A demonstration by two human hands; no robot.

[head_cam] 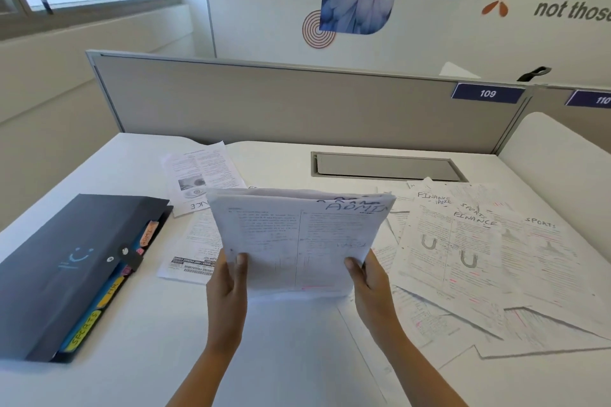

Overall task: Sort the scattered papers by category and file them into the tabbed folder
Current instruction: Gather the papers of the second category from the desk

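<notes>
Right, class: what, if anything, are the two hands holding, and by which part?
Both hold one stack of papers marked ADMIN: the left hand grips its lower left corner, the right hand its lower right corner.

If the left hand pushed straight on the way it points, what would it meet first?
The left hand grips the ADMIN stack; straight ahead, probably the loose sheets on the desk, then the partition. Depth is unclear.

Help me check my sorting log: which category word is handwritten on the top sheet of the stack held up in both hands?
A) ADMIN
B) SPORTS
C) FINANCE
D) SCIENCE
A: the stack of papers, gripped at its lower edge by the left hand and the right hand, has ADMIN handwritten at its upper right corner.
</notes>
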